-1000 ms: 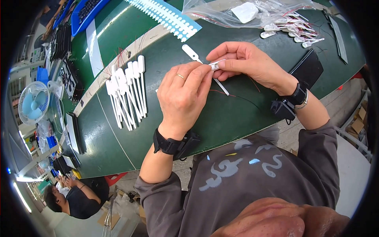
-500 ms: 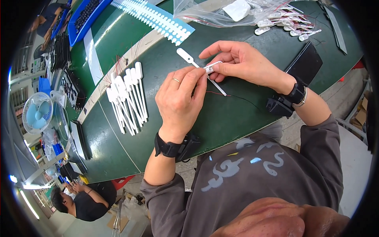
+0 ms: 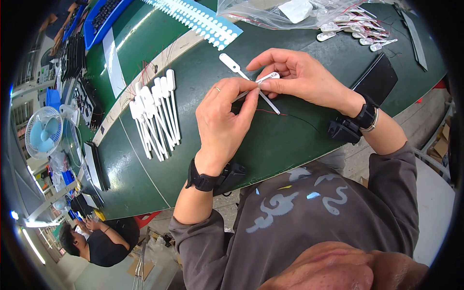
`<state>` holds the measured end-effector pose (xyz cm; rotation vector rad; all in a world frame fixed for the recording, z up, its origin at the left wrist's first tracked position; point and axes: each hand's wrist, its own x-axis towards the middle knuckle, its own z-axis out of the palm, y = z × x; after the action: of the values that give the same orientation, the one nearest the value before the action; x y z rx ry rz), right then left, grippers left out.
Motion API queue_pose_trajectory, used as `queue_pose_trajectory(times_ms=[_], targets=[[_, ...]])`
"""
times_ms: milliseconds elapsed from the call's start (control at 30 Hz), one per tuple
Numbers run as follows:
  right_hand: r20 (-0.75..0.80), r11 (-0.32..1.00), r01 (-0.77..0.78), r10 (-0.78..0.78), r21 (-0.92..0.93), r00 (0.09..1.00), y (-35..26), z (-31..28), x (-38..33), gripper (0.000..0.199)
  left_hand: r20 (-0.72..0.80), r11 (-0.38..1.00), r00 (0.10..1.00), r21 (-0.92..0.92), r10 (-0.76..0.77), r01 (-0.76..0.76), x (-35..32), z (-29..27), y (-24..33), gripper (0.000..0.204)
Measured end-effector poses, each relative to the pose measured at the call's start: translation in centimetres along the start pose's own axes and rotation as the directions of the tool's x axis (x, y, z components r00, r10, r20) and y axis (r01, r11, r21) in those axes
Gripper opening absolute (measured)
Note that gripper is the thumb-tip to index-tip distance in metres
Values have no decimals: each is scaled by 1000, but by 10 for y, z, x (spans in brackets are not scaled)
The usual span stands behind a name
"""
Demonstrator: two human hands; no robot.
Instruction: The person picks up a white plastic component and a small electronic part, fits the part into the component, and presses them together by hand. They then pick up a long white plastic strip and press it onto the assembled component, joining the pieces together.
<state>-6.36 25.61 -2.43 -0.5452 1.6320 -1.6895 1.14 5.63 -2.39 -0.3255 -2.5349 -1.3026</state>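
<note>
Between my two hands is a small white plastic piece with an oval, hollow-looking head [image 3: 273, 76]; both sets of fingertips pinch it, hiding its middle. My left hand [image 3: 220, 118] closes thumb and forefinger on its lower part. From the other side, my right hand [image 3: 307, 79] grips it near the head, thumb pressed against it. Just beneath lies a white stick with a paddle-shaped end [image 3: 229, 63], slanting across the green table. A thin red and black wire [image 3: 302, 120] trails rightward from under my hands.
To the left lie several white paddle-ended sticks [image 3: 162, 113] with wires. At the far right is a heap of white wired pieces [image 3: 355, 29], near a clear plastic bag [image 3: 261, 14]. A sticker sheet [image 3: 208, 24], a black flat device [image 3: 377, 77] and a blue bin [image 3: 99, 24] surround them.
The held piece has turned, so its oval head now shows beyond my right thumb. My left fingertips have slid slightly right, toward my right hand. The view has shifted a little.
</note>
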Motion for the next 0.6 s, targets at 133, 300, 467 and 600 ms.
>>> queue_pose_trajectory(times_ms=[133,300,467,600], targets=[[-47,999,42,-42,-8,998,0,2,-1,38,-37,997,998,48,-57,59,0,0,5,13],[-88,999,51,-50,9,995,-2,5,-1,32,12,992,993,61,-114,113,-1,-3,7,16],[-72,1000,13,-11,25,997,-2,3,0,33,51,982,980,25,-190,189,0,-5,9,17],[-36,1000,6,-6,0,999,-1,0,0,34,44,985,984,13,-173,172,0,-3,7,15]])
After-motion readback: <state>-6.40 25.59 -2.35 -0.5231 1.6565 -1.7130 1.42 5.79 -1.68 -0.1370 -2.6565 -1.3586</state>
